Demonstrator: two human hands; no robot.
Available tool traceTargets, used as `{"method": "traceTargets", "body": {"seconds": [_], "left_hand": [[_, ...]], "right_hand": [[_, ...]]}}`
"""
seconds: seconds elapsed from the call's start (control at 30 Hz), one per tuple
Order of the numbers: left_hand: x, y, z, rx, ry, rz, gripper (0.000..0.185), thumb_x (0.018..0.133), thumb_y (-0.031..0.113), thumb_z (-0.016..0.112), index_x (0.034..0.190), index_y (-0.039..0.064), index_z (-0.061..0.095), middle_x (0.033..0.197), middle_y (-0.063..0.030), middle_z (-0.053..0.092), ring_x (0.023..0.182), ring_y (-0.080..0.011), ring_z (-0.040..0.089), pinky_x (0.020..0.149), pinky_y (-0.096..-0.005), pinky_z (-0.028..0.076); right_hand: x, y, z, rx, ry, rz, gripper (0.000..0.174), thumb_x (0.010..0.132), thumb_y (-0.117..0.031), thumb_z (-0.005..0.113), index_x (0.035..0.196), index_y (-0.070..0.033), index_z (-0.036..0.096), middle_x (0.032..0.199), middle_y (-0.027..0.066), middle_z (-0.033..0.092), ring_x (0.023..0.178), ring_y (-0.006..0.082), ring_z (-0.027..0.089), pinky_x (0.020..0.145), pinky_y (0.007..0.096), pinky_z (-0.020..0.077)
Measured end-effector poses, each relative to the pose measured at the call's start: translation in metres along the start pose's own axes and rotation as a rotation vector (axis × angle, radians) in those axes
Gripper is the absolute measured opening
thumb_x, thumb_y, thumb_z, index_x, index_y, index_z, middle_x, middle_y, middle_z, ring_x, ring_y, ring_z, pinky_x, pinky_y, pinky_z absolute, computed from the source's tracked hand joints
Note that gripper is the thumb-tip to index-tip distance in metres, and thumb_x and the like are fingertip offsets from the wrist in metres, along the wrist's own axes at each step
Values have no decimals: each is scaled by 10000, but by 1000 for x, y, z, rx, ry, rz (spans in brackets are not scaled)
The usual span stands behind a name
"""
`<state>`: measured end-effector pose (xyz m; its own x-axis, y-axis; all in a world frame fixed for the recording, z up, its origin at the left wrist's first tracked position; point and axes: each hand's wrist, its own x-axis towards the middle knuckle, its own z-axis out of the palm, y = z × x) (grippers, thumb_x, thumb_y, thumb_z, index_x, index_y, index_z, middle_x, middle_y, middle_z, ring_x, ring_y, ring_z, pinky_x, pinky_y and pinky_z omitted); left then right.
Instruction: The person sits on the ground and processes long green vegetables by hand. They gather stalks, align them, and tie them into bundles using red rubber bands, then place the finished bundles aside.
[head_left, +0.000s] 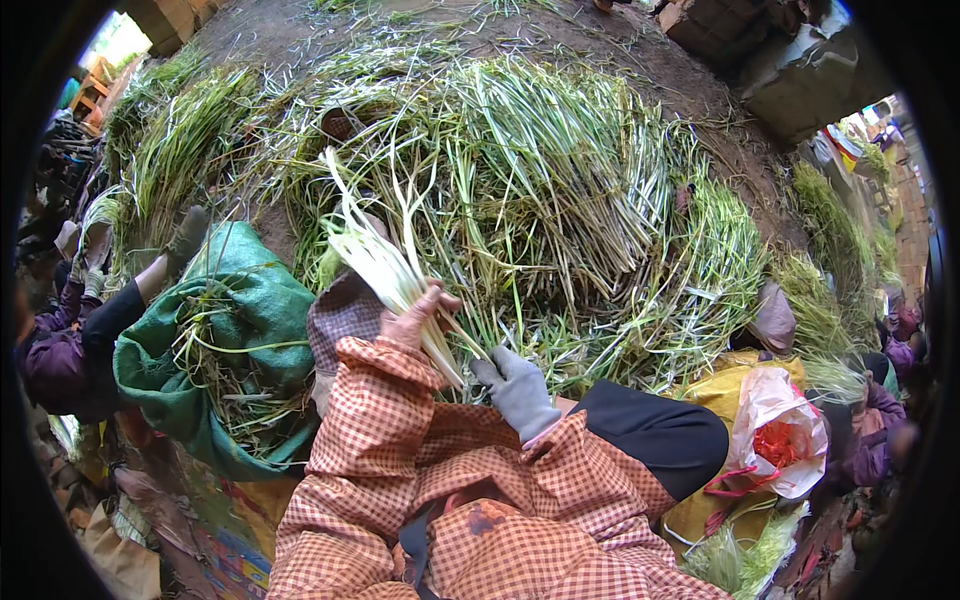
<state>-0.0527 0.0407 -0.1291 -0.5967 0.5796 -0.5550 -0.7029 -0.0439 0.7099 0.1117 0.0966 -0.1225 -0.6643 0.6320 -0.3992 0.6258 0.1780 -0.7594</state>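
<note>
My left hand (417, 311), bare, grips a bunch of pale, peeled-looking plant stalks (386, 266). Their broader white-green ends fan out to the upper left, and thin ends hang below my fist. My right hand (517, 386) wears a grey glove. Its thumb and fingertips pinch the end of a single thin stalk (471, 343) that runs down from beside the bunch. Just beyond both hands lies a large heap of long green stalks (555, 165), the upper ones laid roughly parallel. Loose leaves and stems cover the ground around it.
A green woven sack (259, 300) holding plant scraps stands at my left. To the right, a white plastic bag (757, 397) with red ties rests on a yellow sack (679, 517). People sit close by on both sides, one a purple sleeve (56, 367). Another green pile (184, 150) lies far left.
</note>
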Motion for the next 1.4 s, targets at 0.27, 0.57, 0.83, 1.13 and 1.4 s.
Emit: {"method": "traceTargets", "body": {"seconds": [0.27,0.57,0.83,1.13,1.4], "left_hand": [[17,99,-30,-394,-56,548,317,872,214,593,1157,127,485,694,-17,556,538,-118,532,451,-316,516],[20,20,-25,-494,-163,25,299,862,177,610,1121,120,471,742,-29,600,524,-126,552,465,-345,528],[12,-10,-13,-191,-139,-96,273,799,-25,595,1041,69,510,895,-141,602,591,-168,570,409,-323,484],[0,-8,-2,-169,-161,-21,310,774,-39,621,1047,65,520,894,-123,603,547,-147,519,385,-288,446],[-4,-17,14,2,-122,-137,256,785,33,666,1004,36,534,890,-112,627,571,-138,579,354,-266,461]], "right_hand": [[2,43,14,-331,-325,-37,430,882,-448,508,1104,-89,589,1037,159,614,984,295,590,832,375,470],[144,64,-30,-703,195,137,292,915,-192,476,1192,-109,519,1199,89,543,1080,238,495,941,368,391],[111,8,-32,-624,-361,443,343,870,-401,555,1081,-132,589,902,54,633,797,179,586,791,354,443],[6,12,-35,392,243,132,170,814,-117,657,896,6,575,748,38,602,619,83,547,564,217,453],[-11,-7,-24,521,284,97,163,791,-119,668,864,-3,580,698,-1,570,619,57,501,566,209,431]]}}
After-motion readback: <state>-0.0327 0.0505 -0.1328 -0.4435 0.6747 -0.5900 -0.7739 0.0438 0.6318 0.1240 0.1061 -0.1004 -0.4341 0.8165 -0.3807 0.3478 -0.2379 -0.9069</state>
